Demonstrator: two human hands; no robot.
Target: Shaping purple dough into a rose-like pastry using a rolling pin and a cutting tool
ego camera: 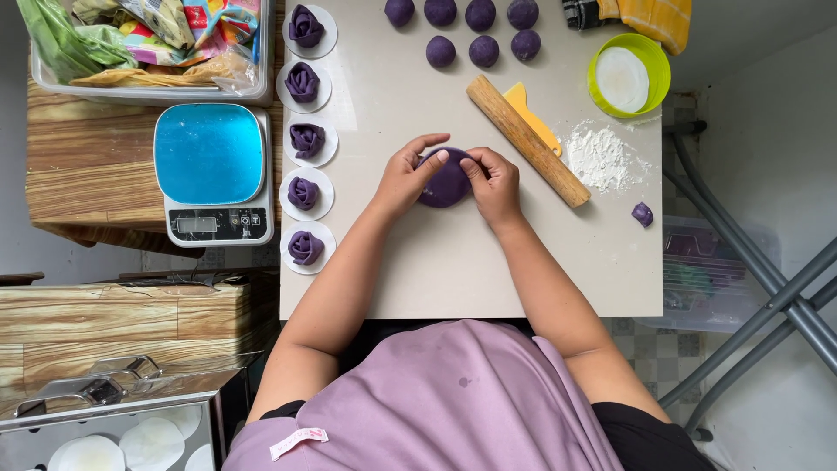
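A flattened round of purple dough [445, 185] lies on the pale table [436, 270] in the middle. My left hand [403, 177] holds its left edge, with the forefinger laid over the top. My right hand [493, 181] pinches its right edge. A wooden rolling pin [527, 140] lies at a slant just right of my right hand, over a yellow scraper [534, 115]. Several purple dough balls [482, 51] sit at the far edge. Down the table's left side stands a column of purple rose-shaped buns [306, 139] on white paper rounds.
A blue-topped kitchen scale [212, 174] sits left of the buns. A green bowl [656, 54] with a white disc, a heap of flour [602, 159] and a small purple dough scrap [643, 214] are at right. A tray of bags [148, 44] is top left. A metal steamer tray [113, 432] is bottom left.
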